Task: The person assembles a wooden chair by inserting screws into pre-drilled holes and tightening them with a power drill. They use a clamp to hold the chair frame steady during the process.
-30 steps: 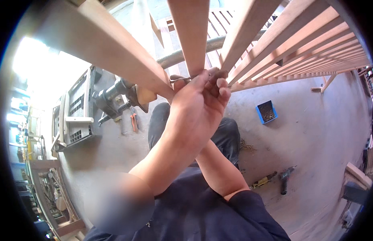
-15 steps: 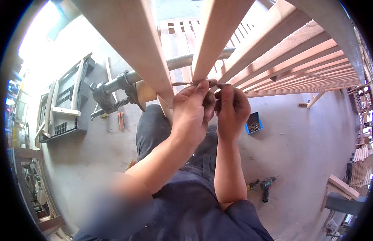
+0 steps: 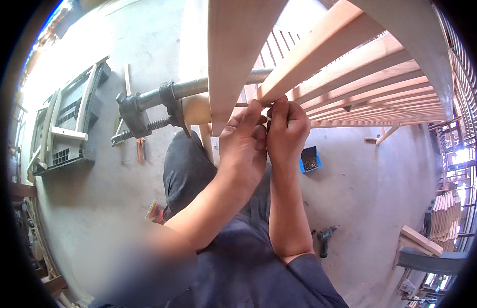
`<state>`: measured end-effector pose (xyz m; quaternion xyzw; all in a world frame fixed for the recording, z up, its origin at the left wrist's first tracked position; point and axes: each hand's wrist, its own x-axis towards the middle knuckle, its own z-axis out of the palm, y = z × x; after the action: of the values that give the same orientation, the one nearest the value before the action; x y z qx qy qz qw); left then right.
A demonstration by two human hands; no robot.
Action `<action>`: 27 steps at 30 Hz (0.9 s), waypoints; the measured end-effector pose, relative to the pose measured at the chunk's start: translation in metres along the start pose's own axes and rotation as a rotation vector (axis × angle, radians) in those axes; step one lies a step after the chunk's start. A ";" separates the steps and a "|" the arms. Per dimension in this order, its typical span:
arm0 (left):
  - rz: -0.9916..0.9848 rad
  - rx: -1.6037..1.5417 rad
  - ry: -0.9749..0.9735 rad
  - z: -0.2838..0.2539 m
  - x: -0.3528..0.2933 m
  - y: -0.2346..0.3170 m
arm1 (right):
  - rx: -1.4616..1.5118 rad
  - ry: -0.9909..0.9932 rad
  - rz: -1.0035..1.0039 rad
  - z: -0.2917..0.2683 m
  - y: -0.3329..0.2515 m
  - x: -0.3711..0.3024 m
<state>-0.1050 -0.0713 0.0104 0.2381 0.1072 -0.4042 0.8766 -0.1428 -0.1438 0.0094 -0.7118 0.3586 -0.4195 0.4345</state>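
A thin, dark metal rod-like piece (image 3: 241, 104) pokes out from the fingertips of my left hand (image 3: 243, 141), which is closed in a pinch around it. Close beside it, my right hand (image 3: 288, 128) is pinched too, its fingertips almost meeting the left ones; whether it grips the same piece is hidden. Both hands are just under the lower end of a wooden slat (image 3: 320, 46). To their left stands a thicker wooden bar (image 3: 236, 56). A metal pipe clamp (image 3: 189, 88) crosses behind that bar, with a pale wooden block (image 3: 197, 109) at its jaw.
On the floor lie a blue box of small fasteners (image 3: 310, 160), a cordless drill (image 3: 326, 238) and orange-handled pliers (image 3: 141, 150). A black pallet (image 3: 71, 123) bearing wooden pieces stands left. More slats fan out to the right; stacked wood (image 3: 444, 218) is at far right.
My view has shifted, so the slats and clamp appear moved. My hands have drawn closer together at the fingertips, and less of the thin metal piece shows.
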 end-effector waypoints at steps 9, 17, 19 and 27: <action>-0.041 -0.090 -0.090 -0.007 0.012 0.013 | -0.018 0.034 -0.145 0.011 0.007 -0.004; -0.061 -0.069 -0.129 -0.014 0.014 0.019 | 0.094 -0.044 -0.028 0.006 0.014 -0.005; -0.081 -0.116 -0.159 -0.016 0.015 0.019 | 0.079 -0.069 -0.002 0.001 0.013 0.000; -0.032 -0.169 -0.207 -0.019 0.017 0.013 | 0.108 0.025 -0.018 0.014 0.015 -0.004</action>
<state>-0.0840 -0.0659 -0.0087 0.1187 0.0536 -0.4301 0.8934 -0.1343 -0.1415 -0.0095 -0.6854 0.3342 -0.4509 0.4640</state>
